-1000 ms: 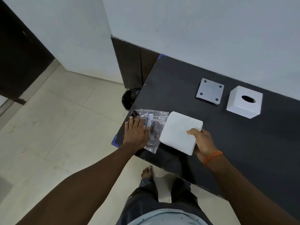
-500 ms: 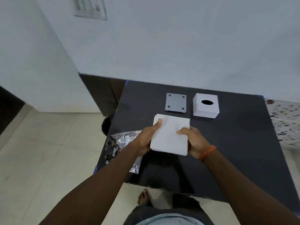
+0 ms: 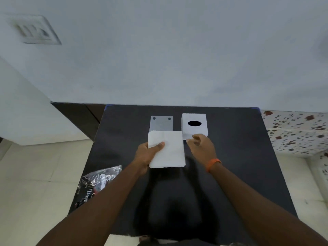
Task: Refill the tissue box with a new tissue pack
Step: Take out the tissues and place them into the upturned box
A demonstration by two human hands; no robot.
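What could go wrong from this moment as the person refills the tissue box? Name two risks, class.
Only the left hand holds the tissue stack, by one edge, so sheets could fan or slip. The right hand, reaching for the tissue box, could knock it towards the grey base plate.

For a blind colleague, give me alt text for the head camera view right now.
The left hand holds a white tissue stack above a black table, while the empty right hand reaches toward a white tissue box. A grey base plate lies beside the box; a crumpled plastic wrapper lies near-left.
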